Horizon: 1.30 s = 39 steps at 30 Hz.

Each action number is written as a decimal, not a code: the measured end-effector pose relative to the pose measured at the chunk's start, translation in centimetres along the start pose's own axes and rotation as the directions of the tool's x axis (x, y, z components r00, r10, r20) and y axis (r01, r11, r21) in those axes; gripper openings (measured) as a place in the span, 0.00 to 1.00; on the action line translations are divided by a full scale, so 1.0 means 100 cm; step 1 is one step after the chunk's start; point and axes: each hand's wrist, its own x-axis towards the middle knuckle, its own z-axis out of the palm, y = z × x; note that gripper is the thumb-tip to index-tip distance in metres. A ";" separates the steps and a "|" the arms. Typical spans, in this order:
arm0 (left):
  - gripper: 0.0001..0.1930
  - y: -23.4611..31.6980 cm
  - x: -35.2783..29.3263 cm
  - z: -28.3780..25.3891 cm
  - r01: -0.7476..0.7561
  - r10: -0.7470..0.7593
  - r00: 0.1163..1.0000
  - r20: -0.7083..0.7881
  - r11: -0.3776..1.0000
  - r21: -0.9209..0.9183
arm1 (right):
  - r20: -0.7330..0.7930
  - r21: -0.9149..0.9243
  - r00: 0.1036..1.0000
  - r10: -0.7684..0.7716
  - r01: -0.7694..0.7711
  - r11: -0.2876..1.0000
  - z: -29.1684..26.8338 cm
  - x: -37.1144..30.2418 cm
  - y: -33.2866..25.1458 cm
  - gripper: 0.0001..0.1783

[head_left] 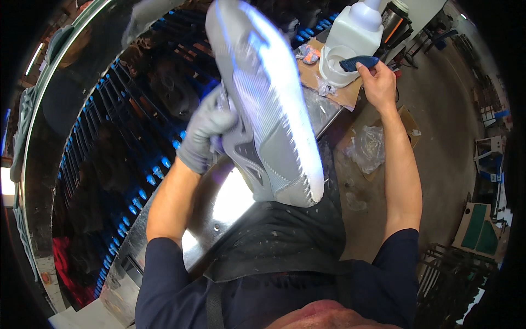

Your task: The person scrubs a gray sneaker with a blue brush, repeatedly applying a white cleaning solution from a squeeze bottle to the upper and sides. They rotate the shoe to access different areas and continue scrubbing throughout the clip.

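A grey sneaker [255, 104] is held up in front of my chest, its sole side brightly lit along a jagged white edge. My left hand [211, 129], in a grey glove, is closed on it from the left; part of the fingers is hidden by the shoe. At the upper right, my bare right hand [379, 85] pinches a small dark blue pad [359, 63] by its near end. That pad is over the rim of a white plastic tub [338, 77], which has an opening at the top. Right behind rises a white plastic jug [355, 30].
Cardboard [348, 97] lies under the tub, with an orange and blue crumpled lump [309, 55] on it. A dark thermos-like bottle [395, 23] stands behind the jug. To the left runs a dark rack with blue tips [159, 171]. Clear plastic bags [368, 147] lie lower right.
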 end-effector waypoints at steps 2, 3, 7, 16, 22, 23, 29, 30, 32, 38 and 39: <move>0.35 -0.004 -0.006 -0.012 -0.088 0.092 0.996 -0.011 0.975 0.204 | 0.018 -0.047 0.999 0.033 -0.032 0.998 -0.001 0.000 0.007 0.11; 0.36 -0.018 -0.016 -0.019 -0.148 0.179 0.983 -0.049 0.913 0.381 | 0.018 -0.054 0.999 0.036 -0.035 0.998 0.002 0.007 0.006 0.12; 0.38 -0.057 -0.035 0.008 -0.088 0.064 0.930 -0.361 0.995 -0.049 | 0.088 -0.215 0.993 -0.080 0.098 0.972 0.017 0.017 0.000 0.14; 0.47 -0.036 -0.036 0.001 0.045 -0.040 0.956 -0.292 0.999 0.009 | 0.182 0.015 0.936 0.301 -0.308 0.951 0.007 0.036 0.025 0.20; 0.45 -0.041 -0.035 -0.032 0.064 -0.026 0.954 -0.297 0.991 0.120 | 0.192 0.507 0.852 0.488 -0.512 0.694 0.005 0.021 0.043 0.19; 0.43 -0.042 -0.033 -0.032 0.029 0.007 0.958 -0.285 0.993 0.119 | 0.279 0.567 0.820 0.499 -0.560 0.604 0.008 0.016 0.045 0.17; 0.44 -0.035 -0.036 -0.037 0.190 -0.130 0.944 -0.305 0.966 0.176 | 0.375 0.767 0.827 0.420 -0.531 0.361 -0.011 -0.020 0.070 0.11; 0.44 -0.033 -0.038 -0.036 0.194 -0.126 0.939 -0.320 0.962 0.192 | 0.418 0.746 0.807 0.418 -0.567 0.349 -0.001 -0.028 0.072 0.11; 0.45 -0.031 -0.040 -0.041 0.216 -0.142 0.936 -0.323 0.954 0.206 | 0.460 0.764 0.816 0.349 -0.565 0.313 0.005 -0.043 0.052 0.12; 0.46 -0.031 -0.042 -0.042 0.259 -0.201 0.929 -0.311 0.953 0.156 | 0.323 0.899 0.927 0.191 -0.364 0.245 0.006 -0.099 -0.061 0.12; 0.48 -0.030 -0.044 -0.045 0.276 -0.219 0.922 -0.321 0.950 0.145 | 0.287 0.913 0.942 0.174 -0.324 0.248 0.011 -0.105 -0.066 0.11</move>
